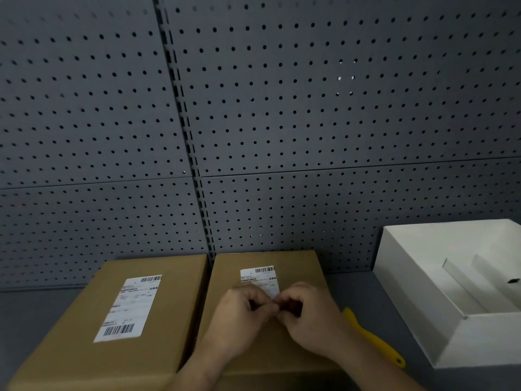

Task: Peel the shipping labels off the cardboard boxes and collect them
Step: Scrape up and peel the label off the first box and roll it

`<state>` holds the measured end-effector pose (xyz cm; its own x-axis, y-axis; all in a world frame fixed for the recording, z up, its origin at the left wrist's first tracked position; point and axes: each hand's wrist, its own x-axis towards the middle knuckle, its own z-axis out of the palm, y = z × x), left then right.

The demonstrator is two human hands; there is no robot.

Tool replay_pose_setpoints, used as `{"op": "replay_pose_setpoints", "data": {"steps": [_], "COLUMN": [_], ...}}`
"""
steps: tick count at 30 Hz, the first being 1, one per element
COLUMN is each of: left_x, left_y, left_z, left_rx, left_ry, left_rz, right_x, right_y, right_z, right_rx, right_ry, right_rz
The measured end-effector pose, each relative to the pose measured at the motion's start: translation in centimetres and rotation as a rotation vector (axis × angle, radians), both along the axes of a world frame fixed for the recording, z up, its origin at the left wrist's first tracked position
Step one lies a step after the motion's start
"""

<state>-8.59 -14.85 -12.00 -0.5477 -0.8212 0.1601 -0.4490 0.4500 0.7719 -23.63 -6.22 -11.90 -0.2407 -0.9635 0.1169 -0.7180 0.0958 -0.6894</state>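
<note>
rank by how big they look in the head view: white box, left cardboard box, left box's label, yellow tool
1. left cardboard box
2. white box, partly cut off, so unsure
3. left box's label
4. yellow tool

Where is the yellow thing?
The yellow scraper lies on the grey table, low on the right of the head view, between the right cardboard box and the white box, just beside the right hand.

Dim, even light, soft focus, wide-angle bending at the edges.
</note>
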Motion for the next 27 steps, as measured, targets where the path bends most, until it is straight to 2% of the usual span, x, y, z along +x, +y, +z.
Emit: {"op": "replay_pose_setpoints", "data": {"steps": [6,10,18,27], "left_x": [1.2,2.0,2.5,2.4], "left_y": [-0.7,-1.3,-0.9,-0.9], "left_z": [1.1,1.1,-0.3,-1.0], "left_rx": [0.046,-0.016,-0.154,-0.301], "left_ry": [-0.069,-0.140,-0.037,-0.045], "left_rz": [-0.158,-0.264,-0.240,-0.247], "right_x": [-0.2,-0.1,0.1,0.0], "right_y": [0.0,-0.1,-0.4,-0.8], "right_z": [-0.2,-0.4,-0.7,0.1], "right_rx": [-0.021,-0.031,-0.046,0.047], "right_ry": [-0.001,-0.019,-0.044,-0.072], "right_rz": [-0.006,-0.025,-0.048,0.029]}}
